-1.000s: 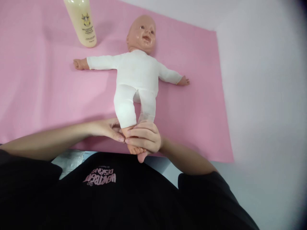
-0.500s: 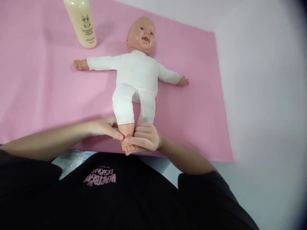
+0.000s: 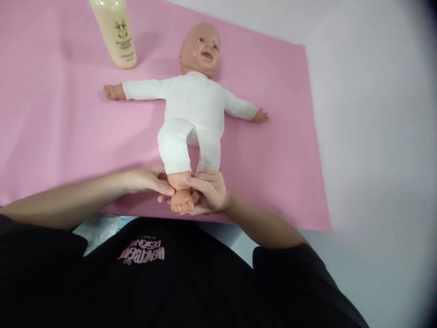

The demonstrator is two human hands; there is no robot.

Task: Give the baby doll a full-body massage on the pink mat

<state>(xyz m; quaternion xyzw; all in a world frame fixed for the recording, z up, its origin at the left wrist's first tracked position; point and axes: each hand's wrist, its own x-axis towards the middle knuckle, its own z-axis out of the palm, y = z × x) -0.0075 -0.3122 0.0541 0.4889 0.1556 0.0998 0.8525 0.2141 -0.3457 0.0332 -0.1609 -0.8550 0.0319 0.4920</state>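
Two bare hands meet at the near edge of the pink mat (image 3: 51, 136), both on the same foot of a baby doll (image 3: 193, 109). Farthest left and at the top of the view, a cream lotion bottle (image 3: 114, 32) stands upright on the mat with its cap out of frame, well apart from both hands and just beyond the doll's outstretched arm. The left hand (image 3: 146, 181) comes in from the left along the mat's front edge; its grip is narrow, thumb and fingertips pressed against the outer side of the doll's ankle, steadying it more than wrapping it. The doll lies face up in a white suit, arms spread, head toward the far side, legs pointing at the person. Its bare foot (image 3: 180, 200) sticks up between the two hands, toes toward the camera. The right hand (image 3: 210, 193) cups the foot from the other side, fingers curled under the sole and heel, thumb lying across the top; this grip is closed on the foot. The doll's other leg lies beside it, its foot hidden behind the right hand. As a judgement, the work on this foot looks to be in mid-course: the suit is on, the bottle sits untouched, and no lotion is visible on the skin. To the right of the mat lies bare white desk (image 3: 368, 136).
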